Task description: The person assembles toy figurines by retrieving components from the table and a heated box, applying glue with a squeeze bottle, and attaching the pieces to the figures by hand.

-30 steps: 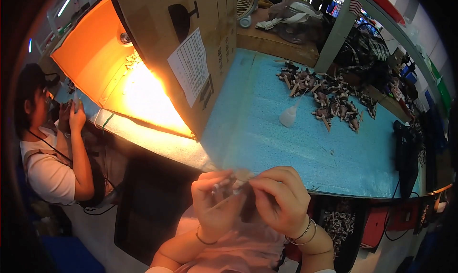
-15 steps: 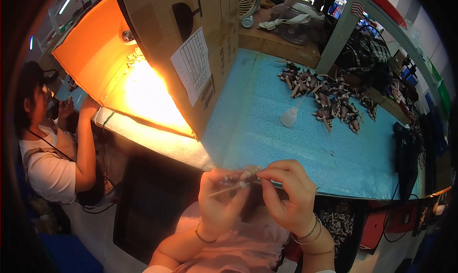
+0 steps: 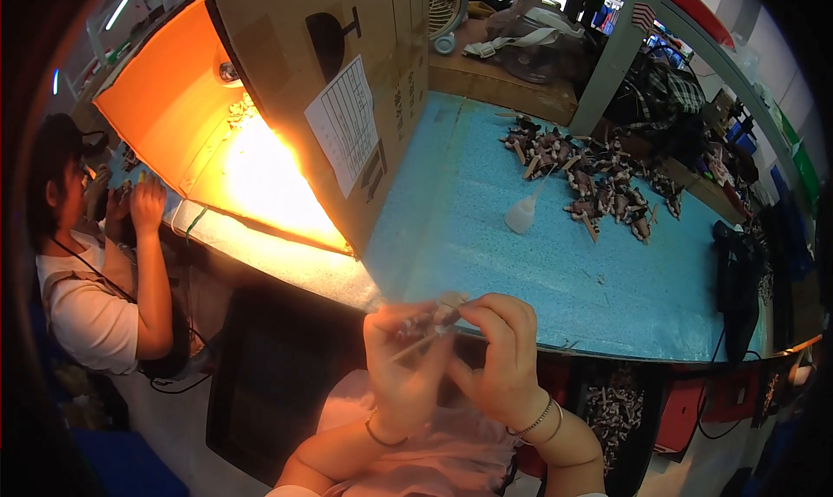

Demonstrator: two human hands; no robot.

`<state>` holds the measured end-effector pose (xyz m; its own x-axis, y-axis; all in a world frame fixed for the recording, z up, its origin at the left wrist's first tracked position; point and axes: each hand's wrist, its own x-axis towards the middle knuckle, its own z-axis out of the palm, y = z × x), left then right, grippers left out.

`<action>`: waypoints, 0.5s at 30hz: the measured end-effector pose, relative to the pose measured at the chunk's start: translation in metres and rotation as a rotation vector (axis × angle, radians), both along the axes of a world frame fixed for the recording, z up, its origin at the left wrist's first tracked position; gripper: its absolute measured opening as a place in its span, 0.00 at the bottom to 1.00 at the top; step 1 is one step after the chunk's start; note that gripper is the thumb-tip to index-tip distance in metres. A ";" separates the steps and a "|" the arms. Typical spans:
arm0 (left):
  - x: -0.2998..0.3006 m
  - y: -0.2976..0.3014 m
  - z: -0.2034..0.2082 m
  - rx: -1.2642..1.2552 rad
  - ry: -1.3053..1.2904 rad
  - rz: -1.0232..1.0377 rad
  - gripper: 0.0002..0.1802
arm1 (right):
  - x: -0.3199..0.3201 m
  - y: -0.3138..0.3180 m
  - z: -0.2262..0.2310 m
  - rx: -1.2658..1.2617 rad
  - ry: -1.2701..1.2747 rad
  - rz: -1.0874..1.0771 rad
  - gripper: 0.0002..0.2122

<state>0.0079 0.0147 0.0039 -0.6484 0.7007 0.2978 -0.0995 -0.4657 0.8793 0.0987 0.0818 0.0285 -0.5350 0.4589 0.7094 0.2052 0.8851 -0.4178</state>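
Observation:
Above my lap, just off the near table edge, my left hand [image 3: 397,362] is closed around a small figurine [image 3: 445,315], partly covered by the fingers and slightly blurred. A thin wooden stick [image 3: 409,349] slants down from it across my palm. My right hand [image 3: 505,358] is closed too, its bent fingertips gripping the figurine's upper right end. Whether a smaller part lies between those fingertips is hidden. Similar dark-and-pale figurines [image 3: 599,180], several with sticks, lie heaped at the back right of the blue table [image 3: 451,228]. A white squeeze bottle [image 3: 521,213] with a thin nozzle stands before them.
A cardboard box [image 3: 286,89] with a glowing lamp [image 3: 228,70] inside stands at the left. Beyond it sits a co-worker [image 3: 100,280] with raised hands. A dark object [image 3: 737,280] hangs at the right edge. Below are a bin of small pieces [image 3: 614,414] and a dark tub [image 3: 269,375].
My right hand has shifted left, closer to my left hand, and its fingers are more curled. The figurine stays in my left hand. The co-worker's near hand has risen toward the head.

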 end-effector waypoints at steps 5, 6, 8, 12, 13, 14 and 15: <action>0.005 0.000 -0.004 -0.014 0.077 0.009 0.21 | -0.002 0.006 -0.014 0.027 0.053 -0.032 0.23; 0.006 -0.001 -0.004 -0.012 0.077 0.006 0.21 | -0.001 0.006 -0.013 0.031 0.053 -0.031 0.23; 0.007 -0.002 -0.005 0.023 0.208 0.027 0.26 | 0.003 0.006 -0.011 0.026 0.061 -0.020 0.23; 0.008 -0.004 -0.008 -0.001 0.171 0.000 0.27 | 0.005 0.007 -0.015 -0.013 0.081 0.006 0.24; 0.008 -0.005 -0.007 -0.002 0.189 -0.022 0.28 | 0.006 0.007 -0.014 -0.013 0.082 0.003 0.24; 0.008 -0.006 -0.007 -0.002 0.207 -0.045 0.28 | 0.007 0.007 -0.012 -0.023 0.084 0.009 0.25; 0.008 -0.007 -0.006 -0.002 0.208 -0.045 0.28 | 0.008 0.007 -0.011 -0.033 0.086 0.018 0.25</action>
